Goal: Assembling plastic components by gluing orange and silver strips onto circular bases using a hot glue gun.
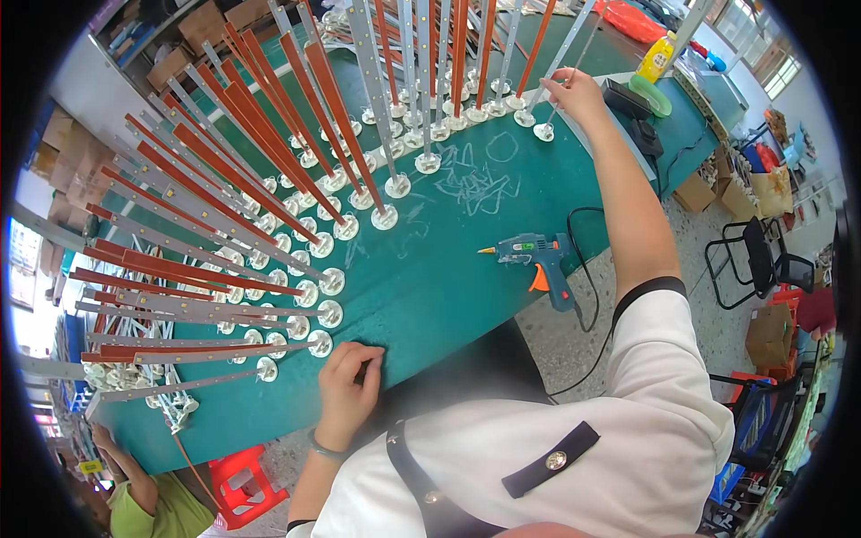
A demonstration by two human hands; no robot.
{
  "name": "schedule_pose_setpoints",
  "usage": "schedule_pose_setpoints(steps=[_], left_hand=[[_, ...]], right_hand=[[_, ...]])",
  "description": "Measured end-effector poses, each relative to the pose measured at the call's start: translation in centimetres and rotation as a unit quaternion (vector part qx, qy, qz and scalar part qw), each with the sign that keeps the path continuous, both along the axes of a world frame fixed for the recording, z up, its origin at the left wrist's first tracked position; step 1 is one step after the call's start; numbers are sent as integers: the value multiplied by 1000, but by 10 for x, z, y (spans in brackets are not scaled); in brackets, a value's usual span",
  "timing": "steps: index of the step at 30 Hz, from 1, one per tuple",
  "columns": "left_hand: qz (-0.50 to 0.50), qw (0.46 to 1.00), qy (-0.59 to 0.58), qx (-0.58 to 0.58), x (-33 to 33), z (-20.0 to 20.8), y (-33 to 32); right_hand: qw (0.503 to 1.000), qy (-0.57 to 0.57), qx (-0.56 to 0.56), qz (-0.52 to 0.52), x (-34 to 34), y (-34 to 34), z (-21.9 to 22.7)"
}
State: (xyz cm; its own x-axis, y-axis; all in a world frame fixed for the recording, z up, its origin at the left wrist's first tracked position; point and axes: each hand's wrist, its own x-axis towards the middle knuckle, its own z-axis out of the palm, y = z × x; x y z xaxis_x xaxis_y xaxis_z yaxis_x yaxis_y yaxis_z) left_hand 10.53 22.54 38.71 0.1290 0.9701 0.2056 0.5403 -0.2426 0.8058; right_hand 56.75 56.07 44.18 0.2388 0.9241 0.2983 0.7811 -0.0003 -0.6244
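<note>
Green workbench (430, 287) carries standing strips (375, 81). Right hand (577, 94) pinches one thin strip (587, 42); left hand (348, 392) curled, can't tell if gripping.

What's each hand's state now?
Left hand: loosely closed, nothing visibly held.
Right hand: closed on a thin strip with a round base.

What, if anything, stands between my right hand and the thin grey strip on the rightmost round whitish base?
Nothing visible: your right hand overlaps the thin grey strip, hiding part of it. A wider silver strip stands close by on the left; whether the hand touches it, I can't tell.
</note>
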Motion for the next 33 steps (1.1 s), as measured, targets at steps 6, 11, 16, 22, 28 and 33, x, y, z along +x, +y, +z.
schedule_pose_setpoints(steps=[6,11,16,22,28,33], left_hand=[[-3,1000,5,11,0,0,0],[0,1000,0,12,0,-2,0],[-2,1000,6,16,-1,0,-1],[-2,1000,-8,7,-2,-1,-2],[-6,1000,-16,24,-3,1,0],[-8,999,-15,29,-5,0,-1]], right_hand=[[1000,-11,8,-14,0,-14,10],[991,100,77,46,-19,-33,26],[985,68,75,141,-52,-11,5],[987,36,70,138,-61,5,-12],[988,13,84,127,-59,1,-10],[987,90,34,130,-58,1,-6]])
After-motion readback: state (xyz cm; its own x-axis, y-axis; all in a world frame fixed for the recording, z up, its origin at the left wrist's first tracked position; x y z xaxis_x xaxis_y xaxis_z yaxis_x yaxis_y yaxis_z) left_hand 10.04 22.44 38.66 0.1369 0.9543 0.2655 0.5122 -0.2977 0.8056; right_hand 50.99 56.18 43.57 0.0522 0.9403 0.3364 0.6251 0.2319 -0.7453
